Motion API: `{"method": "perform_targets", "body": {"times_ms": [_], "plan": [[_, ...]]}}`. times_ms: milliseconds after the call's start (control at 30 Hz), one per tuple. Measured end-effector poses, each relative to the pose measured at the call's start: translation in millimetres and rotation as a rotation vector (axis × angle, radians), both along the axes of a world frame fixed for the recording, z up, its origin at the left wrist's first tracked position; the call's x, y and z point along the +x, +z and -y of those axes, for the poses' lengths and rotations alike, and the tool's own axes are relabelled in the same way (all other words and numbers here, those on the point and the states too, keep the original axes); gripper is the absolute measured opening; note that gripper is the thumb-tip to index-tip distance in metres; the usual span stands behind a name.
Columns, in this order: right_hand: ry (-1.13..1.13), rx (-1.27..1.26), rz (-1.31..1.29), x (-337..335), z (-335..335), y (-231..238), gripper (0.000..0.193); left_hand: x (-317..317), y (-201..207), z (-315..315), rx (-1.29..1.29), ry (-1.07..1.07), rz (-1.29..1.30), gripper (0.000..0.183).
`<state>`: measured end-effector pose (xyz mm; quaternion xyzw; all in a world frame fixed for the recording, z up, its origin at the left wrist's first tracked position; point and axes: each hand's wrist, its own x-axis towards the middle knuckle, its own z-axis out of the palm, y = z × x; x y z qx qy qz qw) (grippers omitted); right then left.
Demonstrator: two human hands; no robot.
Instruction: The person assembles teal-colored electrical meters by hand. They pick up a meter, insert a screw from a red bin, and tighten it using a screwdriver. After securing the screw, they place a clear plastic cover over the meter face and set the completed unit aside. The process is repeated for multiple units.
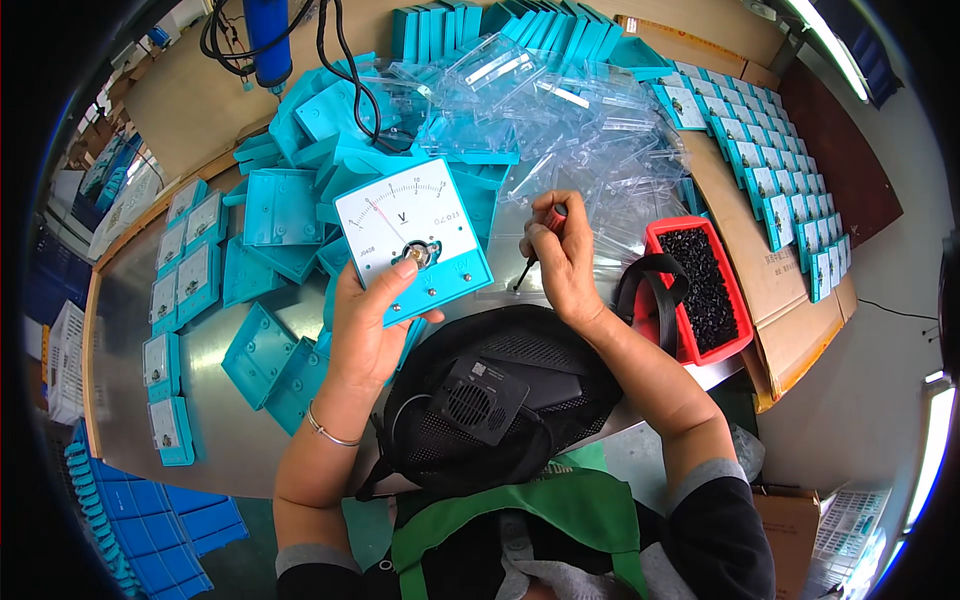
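Note:
My left hand (362, 318) is closed on a voltmeter (405, 205), a teal case with a white dial and a thin red needle. My thumb lies at the round opening in the dial, where the inner mechanism shows, and the other fingers are under the case. The lid side is uncovered, and screws show on the teal strip below the dial. To its right, my right hand (568, 268) grips a small screwdriver (556, 214) with a red and black handle. Its dark shaft points down and left, apart from the meter.
Teal cases (284, 205) and clear plastic covers (600, 130) heap up beyond my hands. At right stand a red bin (741, 312) of small black parts and cardboard (735, 200) bearing rows of meters. More meters (168, 425) line the left edge; a blue tool (268, 40) hangs above.

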<state>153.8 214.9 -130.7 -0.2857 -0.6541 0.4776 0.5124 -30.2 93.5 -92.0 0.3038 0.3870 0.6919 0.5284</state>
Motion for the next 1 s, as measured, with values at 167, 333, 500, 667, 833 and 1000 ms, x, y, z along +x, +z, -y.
{"method": "perform_targets", "body": {"times_ms": [167, 333, 500, 667, 833, 1000], "plan": [[0.313, 0.114, 0.069, 6, 3, 11, 0.015, -1, 0, 1, -0.005, 0.011, -0.010, 0.038], [0.419, 0.075, -0.032, 12, 4, 8, 0.011, 0, 0, 0, 0.001, 0.006, -0.011, 0.038], [0.469, 0.022, -0.061, 18, 3, 5, 0.010, -1, 0, -1, -0.004, 0.000, -0.023, 0.037], [0.329, 0.008, 0.102, 19, -12, 39, 0.015, -4, -4, 0, -0.007, 0.003, -0.031, 0.037], [0.342, 0.481, 1.006, 40, -34, 11, 0.048, 0, 4, -1, 0.002, 0.008, -0.033, 0.038], [0.393, 0.328, 1.058, 42, -36, 7, 0.062, 0, 3, 0, -0.018, 0.007, -0.031, 0.039]]}}
